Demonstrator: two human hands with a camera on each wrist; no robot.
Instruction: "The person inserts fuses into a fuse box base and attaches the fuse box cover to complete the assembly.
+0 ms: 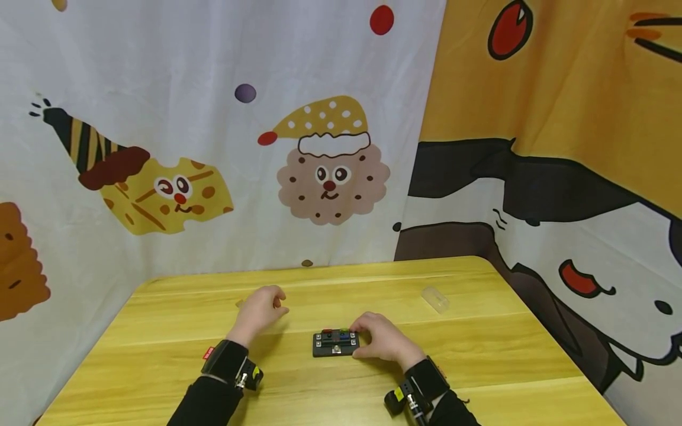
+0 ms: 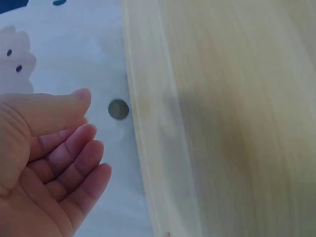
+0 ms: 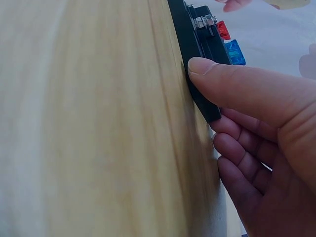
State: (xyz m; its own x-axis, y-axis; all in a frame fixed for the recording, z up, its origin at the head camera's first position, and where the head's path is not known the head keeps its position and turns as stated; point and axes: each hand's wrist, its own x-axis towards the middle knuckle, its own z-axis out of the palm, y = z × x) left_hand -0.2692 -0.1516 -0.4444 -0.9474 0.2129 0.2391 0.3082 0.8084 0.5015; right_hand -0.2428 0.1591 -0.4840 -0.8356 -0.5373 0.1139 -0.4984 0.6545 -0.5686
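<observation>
A black fuse block [image 1: 335, 345] with metal screw terminals lies flat on the wooden table, red, blue and yellow-green blade fuses along its far side. The right hand [image 1: 385, 340] grips its right end, thumb on the near edge and fingers at the far side. In the right wrist view, that thumb presses the black base [image 3: 183, 49] beside a red fuse [image 3: 223, 30] and a blue fuse [image 3: 235, 52]. Up and left of the block, the left hand [image 1: 262, 312] hovers above the table with loosely bent fingers. No object shows between its thumb and fingers [image 2: 91, 182].
A clear plastic cover [image 1: 435, 299] lies at the back right of the table [image 1: 298, 390]. Partly hidden behind the left hand is a small yellowish piece [image 1: 239, 303]. Printed curtains [image 1: 213, 53] hang behind the table's far edge.
</observation>
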